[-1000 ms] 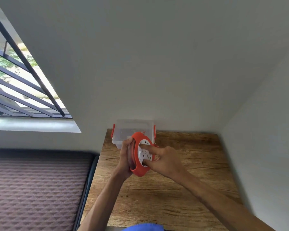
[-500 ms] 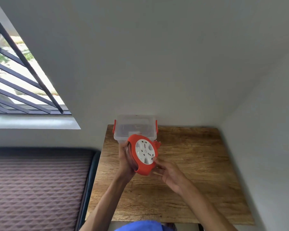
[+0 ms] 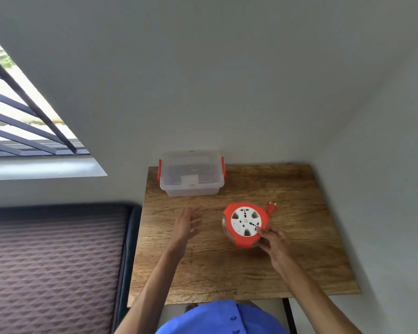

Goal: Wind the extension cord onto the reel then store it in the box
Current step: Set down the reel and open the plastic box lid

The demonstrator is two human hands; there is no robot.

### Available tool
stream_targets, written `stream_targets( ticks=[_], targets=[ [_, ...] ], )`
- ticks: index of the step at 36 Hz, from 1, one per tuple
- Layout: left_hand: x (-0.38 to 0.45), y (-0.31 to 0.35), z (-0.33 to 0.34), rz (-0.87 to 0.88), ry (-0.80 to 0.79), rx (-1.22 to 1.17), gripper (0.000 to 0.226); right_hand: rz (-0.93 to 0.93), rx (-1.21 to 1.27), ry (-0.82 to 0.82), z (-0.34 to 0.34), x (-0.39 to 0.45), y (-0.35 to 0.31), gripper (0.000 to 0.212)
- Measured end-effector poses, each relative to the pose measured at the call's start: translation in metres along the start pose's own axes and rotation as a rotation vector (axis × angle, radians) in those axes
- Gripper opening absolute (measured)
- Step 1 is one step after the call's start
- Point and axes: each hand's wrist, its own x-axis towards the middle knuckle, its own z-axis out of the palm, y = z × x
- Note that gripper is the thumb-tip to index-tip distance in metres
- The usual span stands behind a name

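The orange reel [image 3: 245,224] with its white socket face lies flat on the wooden table [image 3: 299,237], socket side up. Its orange plug [image 3: 271,206] sticks out at the upper right. My right hand [image 3: 272,239] grips the reel's near right edge, fingers touching the white face. My left hand [image 3: 187,222] hovers open over the table, left of the reel and below the box, holding nothing. The clear plastic box [image 3: 191,173] with orange clips stands at the table's back left against the wall, its lid on.
A bed with a quilted brown cover [image 3: 53,266] lies along the table's left side. Walls close the table in at the back and right. A barred window [image 3: 22,116] is at the upper left.
The reel was held upright in both hands near the box; now it lies flat on the table further right. My left hand has let go and opened.
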Motion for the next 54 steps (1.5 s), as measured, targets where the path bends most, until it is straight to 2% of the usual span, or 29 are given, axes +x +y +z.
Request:
stream_targets(
  ticks=[8, 15, 17, 20, 25, 28, 30, 32, 34, 39, 43, 47, 51, 54],
  targets=[
    [0.022, -0.014, -0.004, -0.098, 0.126, -0.036, 0.034, -0.009, -0.114, 0.014, 0.004, 0.051, -0.027, 0.046],
    [0.027, -0.018, -0.012, -0.11, 0.24, -0.022, 0.03, -0.016, -0.229, 0.003, 0.007, 0.085, -0.038, 0.035],
    [0.03, -0.019, -0.016, -0.112, 0.28, -0.012, 0.03, -0.053, -0.348, 0.029, 0.007, 0.091, -0.039, 0.031],
    [0.034, -0.018, -0.021, -0.116, 0.341, -0.003, 0.03, -0.208, -0.68, 0.098, 0.01, 0.097, -0.044, 0.03],
    [0.045, -0.002, -0.034, -0.063, 0.428, 0.039, 0.025, -0.291, -1.013, 0.069, 0.028, 0.103, -0.059, 0.028],
    [0.056, 0.015, -0.042, 0.011, 0.539, 0.064, 0.02, -0.506, -1.184, 0.11, 0.055, 0.096, -0.072, 0.036],
    [0.066, 0.032, -0.046, 0.054, 0.603, 0.086, 0.021, -0.622, -1.159, 0.076, 0.081, 0.094, -0.08, 0.028],
    [0.077, 0.05, -0.051, 0.083, 0.623, 0.145, 0.024, -0.61, -1.028, -0.059, 0.112, 0.089, -0.089, 0.025],
    [0.088, 0.067, -0.056, 0.11, 0.605, 0.216, 0.025, -0.592, -0.947, -0.123, 0.145, 0.083, -0.098, 0.026],
    [0.114, 0.093, -0.061, 0.148, 0.495, 0.392, 0.033, -0.575, -0.923, -0.127, 0.197, 0.083, -0.102, 0.022],
    [0.131, 0.104, -0.072, 0.129, 0.549, 0.365, 0.03, -0.53, -0.853, -0.053, 0.209, 0.085, -0.096, 0.02],
    [0.143, 0.106, -0.082, 0.159, 0.552, 0.364, 0.027, -0.382, -0.776, -0.006, 0.211, 0.09, -0.098, 0.022],
    [0.151, 0.103, -0.087, 0.2, 0.528, 0.414, 0.057, -0.227, -0.585, 0.0, 0.213, 0.101, -0.097, 0.016],
    [0.153, 0.104, -0.092, 0.191, 0.488, 0.499, 0.06, -0.102, -0.405, -0.026, 0.21, 0.103, -0.095, 0.02]
  ],
)
